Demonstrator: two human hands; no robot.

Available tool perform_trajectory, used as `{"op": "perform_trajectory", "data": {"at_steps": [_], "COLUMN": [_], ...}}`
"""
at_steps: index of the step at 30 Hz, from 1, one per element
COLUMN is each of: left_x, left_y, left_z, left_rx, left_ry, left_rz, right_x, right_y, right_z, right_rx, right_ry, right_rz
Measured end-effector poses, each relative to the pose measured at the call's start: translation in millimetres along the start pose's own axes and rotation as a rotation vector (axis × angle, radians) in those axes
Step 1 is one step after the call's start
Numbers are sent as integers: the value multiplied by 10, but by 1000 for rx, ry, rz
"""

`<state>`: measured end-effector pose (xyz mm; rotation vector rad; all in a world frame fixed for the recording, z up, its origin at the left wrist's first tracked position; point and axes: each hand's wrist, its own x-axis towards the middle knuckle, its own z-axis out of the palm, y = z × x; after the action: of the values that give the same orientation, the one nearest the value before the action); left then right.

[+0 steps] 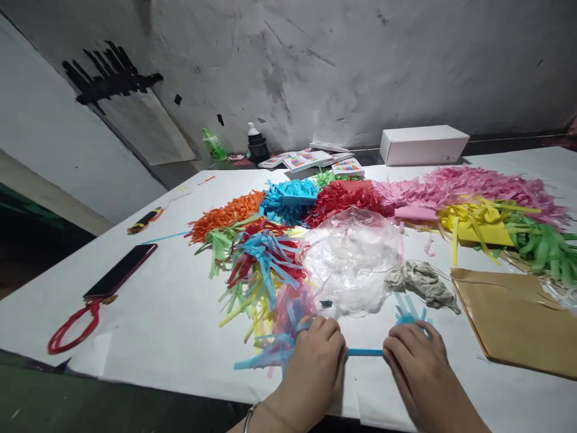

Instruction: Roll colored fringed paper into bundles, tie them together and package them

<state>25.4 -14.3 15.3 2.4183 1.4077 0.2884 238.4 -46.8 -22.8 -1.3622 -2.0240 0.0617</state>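
Evidently between the hands: a narrow blue strip (pixel 365 352), its bare middle showing in the gap, close to the near edge of the white-covered table (pixel 180 337).
Strip's long axis: left to right, roughly in line with both hands; it looks straight, though whether it touches the table is hard to tell.
Left hand (pixel 318 352): fingers curled and closed on the strip's left part.
Right hand (pixel 417 352): likewise clamped, on the strip's right part.
Nearer hand: neither, since both have hold; handling seems to turn on that left-right line between the two grips.
Blue fringe (pixel 408 310): fans out just beyond the right hand, on its far side; any join to the strip is hidden by the fingers.
Mixed tassels (pixel 265 276): left and far of the left hand, the closest strands beside it.
Clear plastic bag (pixel 354 258): far of the gap, between the tassels and a greyish bundle (pixel 424 282).
Brown sheet (pixel 518 319): right of the right hand, apart from it.
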Motion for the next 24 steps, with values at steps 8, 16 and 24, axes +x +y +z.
{"op": "perform_trajectory", "data": {"at_steps": [8,16,24], "left_x": [43,165,52], "left_y": [55,0,10], "left_z": [-9,103,-235], "left_rx": [277,7,-1086], "left_ry": [-91,-145,-337], "left_rz": [202,196,-131], "right_x": [42,143,283], "right_y": [-82,-160,-208], "right_z": [66,203,-232], "right_rx": [0,-226,-222], "right_ry": [82,49,144], "right_rz": [-99,-365,-650]}}
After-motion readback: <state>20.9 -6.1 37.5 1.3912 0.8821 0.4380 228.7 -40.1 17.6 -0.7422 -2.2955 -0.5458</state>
